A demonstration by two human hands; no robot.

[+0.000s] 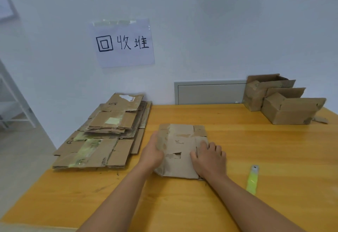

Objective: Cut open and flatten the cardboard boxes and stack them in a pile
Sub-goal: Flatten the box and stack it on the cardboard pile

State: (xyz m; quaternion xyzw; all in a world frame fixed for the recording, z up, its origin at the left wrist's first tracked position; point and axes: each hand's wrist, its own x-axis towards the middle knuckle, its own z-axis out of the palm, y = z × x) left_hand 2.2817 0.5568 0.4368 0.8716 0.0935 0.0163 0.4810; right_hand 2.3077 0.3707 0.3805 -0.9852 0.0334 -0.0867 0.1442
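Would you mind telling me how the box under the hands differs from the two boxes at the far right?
The box under the hands lies pressed flat; the two boxes at the far right stand open with flaps up. It sits mid-table under the left hand and right hand; they stand untouched by the wall. All are worn brown cardboard.

**Where things lie on the table**

A flattened box (180,151) lies on the table (256,158), near the middle of its front half. The left hand (152,152) is at its left edge, and the right hand (208,158) rests on its right part. Left of it, at the table's left edge, sits the pile (102,135), reaching back to the wall (201,30). A sign (123,42) hangs on the wall behind the pile. Right of the box lies a cutter (252,179). Two open boxes (281,98) stand in the far right corner, one behind the other.
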